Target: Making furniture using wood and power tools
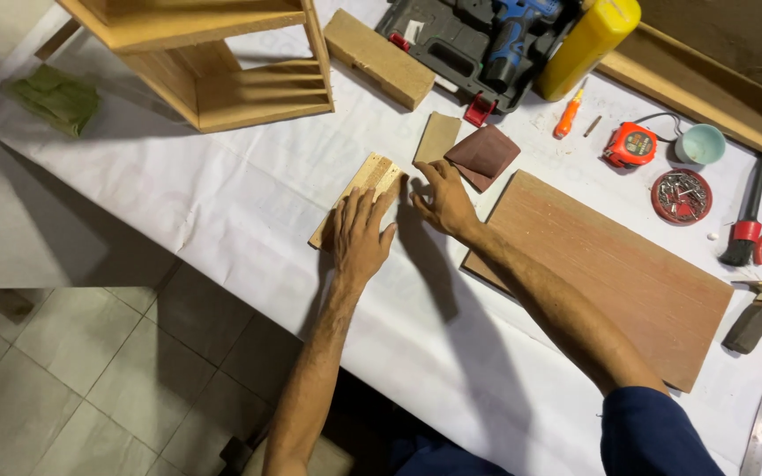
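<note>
- The left hand lies flat, palm down, on a small pale wooden block on the white table cover. The fingers are stretched and close together; they press on the block and do not close around it.
- The right hand rests just beside the block, at its right end. The fingers are bent and a little spread, with the tips on the cover. It holds nothing that I can see.
- Near the right hand lie a tan sheet of sandpaper and a dark red-brown sheet; the two sheets touch each other.
- Under the right forearm lies a large reddish wooden board.
- A round red tin holds many small metal nails or screws; I cannot tell which.
- A small pale green cup stands beside an orange tape measure. What is inside the cup does not show.
- An open black tool case holds a blue drill.
- A yellow bottle lies against the case.
- A wooden shelf box stands at the top left, its compartments open.
</note>
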